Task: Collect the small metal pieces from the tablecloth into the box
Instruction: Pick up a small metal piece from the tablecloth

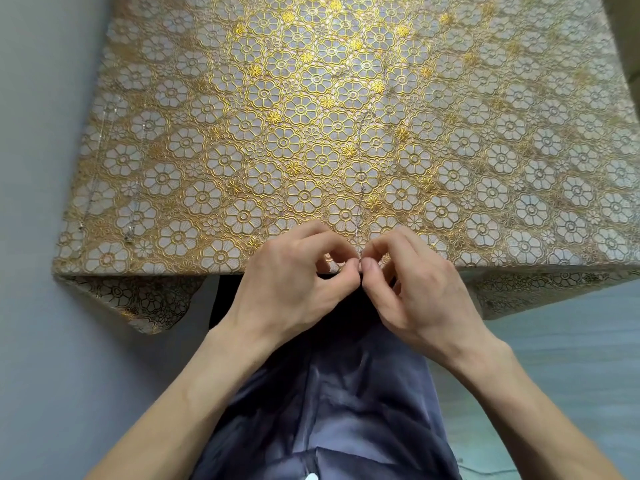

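Chain (361, 199) on tablecloth (491, 98), end pinched by left hand (291, 282), right hand (412, 292), other chains (129, 235) leftward

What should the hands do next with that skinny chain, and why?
Probably lift the thin chain clear of the tablecloth: left hand and right hand both pinch its near end, while the rest lies stretched across the cloth.

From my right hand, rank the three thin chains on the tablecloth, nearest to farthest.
1. Centre chain, pinched by the right hand.
2. Inner left chain, well to the left.
3. Outer left chain, farthest to the left.
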`<action>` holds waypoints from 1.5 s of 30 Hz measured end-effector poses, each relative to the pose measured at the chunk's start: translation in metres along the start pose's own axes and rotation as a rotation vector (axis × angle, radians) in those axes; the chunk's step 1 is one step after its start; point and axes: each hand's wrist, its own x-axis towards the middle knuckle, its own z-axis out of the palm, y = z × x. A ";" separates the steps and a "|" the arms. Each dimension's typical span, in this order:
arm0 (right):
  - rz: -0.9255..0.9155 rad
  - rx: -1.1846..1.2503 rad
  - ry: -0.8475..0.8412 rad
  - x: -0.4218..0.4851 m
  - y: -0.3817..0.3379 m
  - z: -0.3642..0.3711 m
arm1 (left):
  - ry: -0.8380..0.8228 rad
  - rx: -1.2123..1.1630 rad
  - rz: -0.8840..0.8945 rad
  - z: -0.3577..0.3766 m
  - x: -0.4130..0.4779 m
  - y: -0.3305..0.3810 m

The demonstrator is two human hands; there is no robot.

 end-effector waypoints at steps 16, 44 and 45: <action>0.025 0.123 -0.003 -0.002 0.001 -0.001 | 0.011 -0.089 -0.022 -0.004 -0.002 0.000; -0.019 0.053 0.035 -0.004 -0.003 -0.002 | 0.003 -0.139 -0.091 -0.005 -0.003 0.009; -0.017 0.049 0.036 -0.004 -0.004 -0.002 | 0.010 -0.139 -0.090 -0.005 -0.003 0.010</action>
